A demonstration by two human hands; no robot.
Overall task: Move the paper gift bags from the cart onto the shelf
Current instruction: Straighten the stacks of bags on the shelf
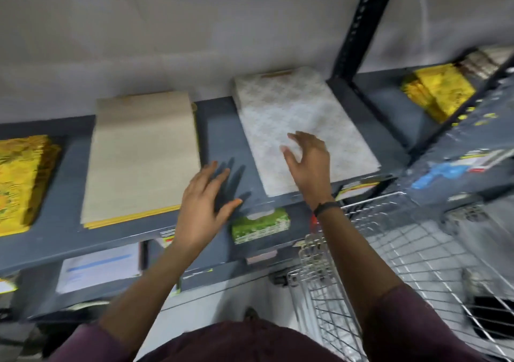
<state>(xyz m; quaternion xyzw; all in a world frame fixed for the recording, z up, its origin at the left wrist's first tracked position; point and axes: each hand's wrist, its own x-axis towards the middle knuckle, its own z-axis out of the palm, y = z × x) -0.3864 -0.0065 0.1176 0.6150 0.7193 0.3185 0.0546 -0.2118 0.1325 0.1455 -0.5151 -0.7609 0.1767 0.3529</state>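
Lying flat on the shelf [222, 127], white patterned gift bags [300, 122] under the spread right hand [308, 161] (left hand [203, 208] splayed, empty, alongside).

1. Yellow stack [20, 183] at left edge is cut off; we can't read its print.
2. Wire cart [403, 256] at lower right is motion-blurred and runs out of frame.
3. Shelf-edge labels [358, 186] at center right are too smeared for us to read.
4. Lower-shelf papers [100, 267] at lower left are blurred.

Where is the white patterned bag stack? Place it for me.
In the head view, the white patterned bag stack lies flat on the grey shelf, right of the beige stack, under the right hand.
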